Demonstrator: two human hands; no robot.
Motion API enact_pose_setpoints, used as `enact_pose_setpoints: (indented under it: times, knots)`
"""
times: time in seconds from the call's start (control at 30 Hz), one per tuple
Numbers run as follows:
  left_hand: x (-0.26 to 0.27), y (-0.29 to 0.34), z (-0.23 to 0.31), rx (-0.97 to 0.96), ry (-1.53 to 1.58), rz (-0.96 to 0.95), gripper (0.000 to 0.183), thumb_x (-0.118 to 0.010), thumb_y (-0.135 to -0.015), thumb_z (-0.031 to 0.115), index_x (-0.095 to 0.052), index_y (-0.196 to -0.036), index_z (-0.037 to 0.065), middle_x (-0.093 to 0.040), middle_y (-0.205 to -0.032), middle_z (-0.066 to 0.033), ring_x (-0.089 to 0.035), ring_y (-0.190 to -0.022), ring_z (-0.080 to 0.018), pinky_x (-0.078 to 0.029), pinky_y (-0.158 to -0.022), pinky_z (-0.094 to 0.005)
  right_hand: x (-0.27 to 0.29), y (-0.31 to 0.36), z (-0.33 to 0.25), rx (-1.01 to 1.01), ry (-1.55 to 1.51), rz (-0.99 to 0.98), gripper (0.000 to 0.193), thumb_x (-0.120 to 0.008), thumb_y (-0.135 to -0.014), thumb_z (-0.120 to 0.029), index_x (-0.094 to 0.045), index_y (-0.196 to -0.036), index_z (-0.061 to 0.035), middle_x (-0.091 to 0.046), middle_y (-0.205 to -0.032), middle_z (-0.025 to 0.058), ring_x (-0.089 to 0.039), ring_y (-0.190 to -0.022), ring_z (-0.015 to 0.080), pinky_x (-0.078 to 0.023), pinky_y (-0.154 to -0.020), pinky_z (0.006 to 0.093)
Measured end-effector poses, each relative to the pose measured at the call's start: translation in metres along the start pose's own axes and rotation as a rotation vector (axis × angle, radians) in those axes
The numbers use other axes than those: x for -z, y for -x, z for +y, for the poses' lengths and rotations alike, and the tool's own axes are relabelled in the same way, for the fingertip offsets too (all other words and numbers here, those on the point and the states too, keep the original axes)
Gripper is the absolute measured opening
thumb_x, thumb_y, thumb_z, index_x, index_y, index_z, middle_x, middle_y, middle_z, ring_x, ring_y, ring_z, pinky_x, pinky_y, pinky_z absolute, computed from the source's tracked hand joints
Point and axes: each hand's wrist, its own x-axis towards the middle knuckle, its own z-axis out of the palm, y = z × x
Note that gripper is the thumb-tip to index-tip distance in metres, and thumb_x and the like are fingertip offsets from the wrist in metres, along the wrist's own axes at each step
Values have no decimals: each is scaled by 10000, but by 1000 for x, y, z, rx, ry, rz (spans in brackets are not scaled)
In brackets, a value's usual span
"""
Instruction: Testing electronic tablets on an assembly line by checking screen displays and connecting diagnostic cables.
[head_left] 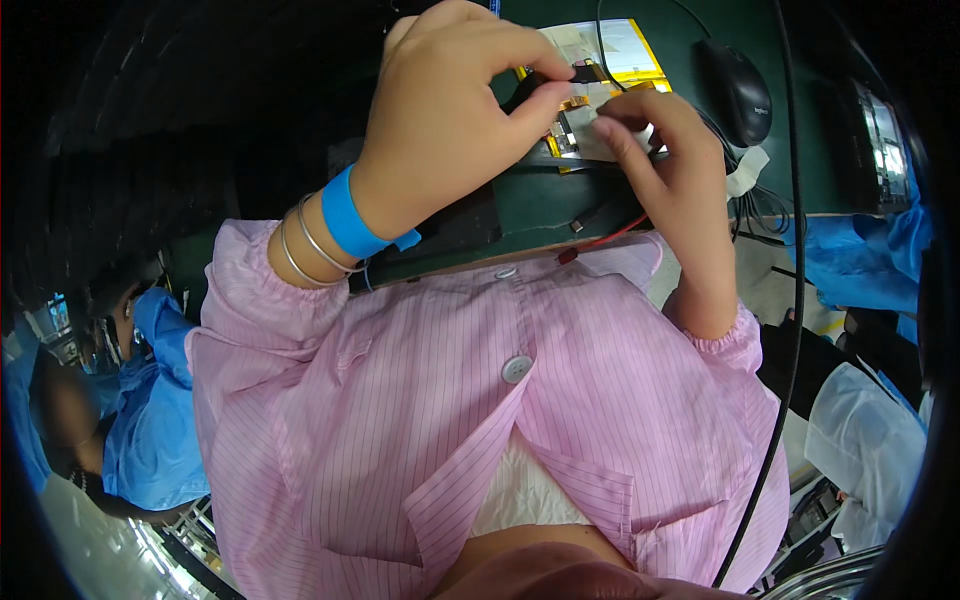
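Basically, both hands are working at a flat silver-and-white pack [630,52] w/ yellow edging, on the green tabletop [545,207], L of the black mouse [737,95]. L hand [440,115], blue strap [350,215] at the wrist, has thumb + index drawn narrow by a small dark strip [590,73] on the pack; can't tell if it's actually gripped. R hand [680,150] is curled over the pack's near R side, thumb and index tips close together; can't tell if anything's between them. An orange flex piece [575,103] shows between the hands.

Handling-wise (my guess): pack's prob. light, thin, fairly stiff but easily dented, face a bit slick. Best held flat by the yellow edges, no squeezing mid-face. Flex looks delicate, so light fingertip hold, no sharp bends. Black cable [601,40] crosses the pack and might snag.
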Motion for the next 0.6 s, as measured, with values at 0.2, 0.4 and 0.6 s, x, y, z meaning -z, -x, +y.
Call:
enact_pose_setpoints:
  times: [0.2, 0.4, 0.6]
  knots:
    - [-9, 15, -17, -58, -359, -115, 29, -680, -714, 125, -705, -715, 110, -675, -740, 5, -552, -809, -190, -375, -785, -394, -17, -7, 18, 201, 197, 60, 192, -708, -791, -165, -646, -930, -48, -642, -994, 86, -585, -963, 299, -452, -830, 391]
    - [-11, 19, -19, -13, -366, -132, 30, -679, -709, 101, -702, -728, 95, -660, -726, 9, -552, -810, -195, -382, -790, -390, -20, -5, 21, 148, 230, 10, 204, -702, -798, -202, -648, -937, -64, -640, -1026, 79, -592, -995, 290, -444, -849, 396]
    - [-12, 21, -20, -37, -386, -134, 42, -684, -711, 102, -699, -750, 97, -658, -764, 11, -549, -823, -194, -388, -806, -390, -20, -6, 19, 146, 225, 15, 189, -698, -800, -200, -652, -925, -65, -645, -1020, 69, -599, -987, 278, -442, -841, 390]
